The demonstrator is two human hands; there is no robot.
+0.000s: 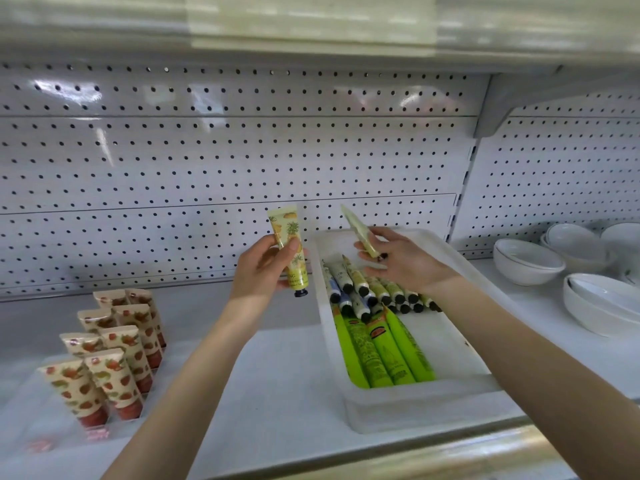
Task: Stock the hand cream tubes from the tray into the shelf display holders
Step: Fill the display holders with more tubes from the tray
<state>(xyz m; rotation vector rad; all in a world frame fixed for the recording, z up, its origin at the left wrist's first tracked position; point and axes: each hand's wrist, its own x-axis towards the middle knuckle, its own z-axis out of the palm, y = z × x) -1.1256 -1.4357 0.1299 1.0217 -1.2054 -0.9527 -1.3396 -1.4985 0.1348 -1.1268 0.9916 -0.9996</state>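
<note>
Our left hand [263,265] grips a pineapple tube [289,249]; our right hand [398,259] pinches a pale tube [360,233] over the tray's [415,407] far end.

white shelf [277,375] carries tray [415,410], strawberry tube holder [100,433], stacked bowls [526,261]

Just left of the white tray [419,410], the left hand [265,271] grips a pineapple-print tube [287,237] upright, cap down. Above the tray's far end the right hand [405,261] pinches a pale green tube [360,232] (tilted, crimped end up). Inside the tray lie dark-capped tubes [358,282] and, nearer, bright green tubes [391,355]; strawberry-print tubes [114,355] stand well left of the tray, white bowls [526,261] to its right.
</note>
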